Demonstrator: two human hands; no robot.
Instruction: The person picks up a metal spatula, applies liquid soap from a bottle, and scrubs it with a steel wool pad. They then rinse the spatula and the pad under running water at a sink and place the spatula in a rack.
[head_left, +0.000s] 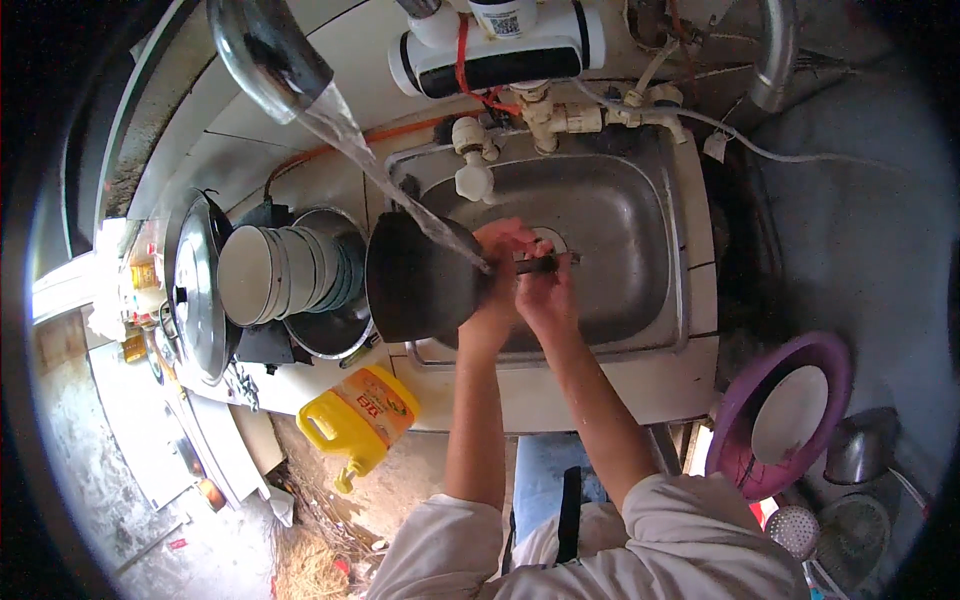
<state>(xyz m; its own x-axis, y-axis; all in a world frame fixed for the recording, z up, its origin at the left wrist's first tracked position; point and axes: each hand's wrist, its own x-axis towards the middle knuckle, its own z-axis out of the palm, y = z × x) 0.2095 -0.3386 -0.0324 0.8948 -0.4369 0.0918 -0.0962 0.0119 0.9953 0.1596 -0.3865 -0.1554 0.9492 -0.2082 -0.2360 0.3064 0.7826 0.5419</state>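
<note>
Water from a metal faucet spout (296, 82) runs down onto a dark kitchen utensil (424, 281) with a wide, flared body and a short handle. I cannot tell whether the body is a blade or a shallow pan. My left hand (491, 296) holds it where the body narrows, right under the stream. Around the handle, my right hand (547, 296) is closed, close beside the left. Both hands are wet and above the stainless steel sink (615, 300). Part of the handle is hidden by my fingers.
Left of the sink, a stack of bowls (281, 274) leans over a metal basin (337, 341) beside a pot lid (199, 289). A yellow detergent jug (360, 420) stands near the counter's front edge. Valves (472, 176) jut over the sink. A purple basin (836, 375) is at right.
</note>
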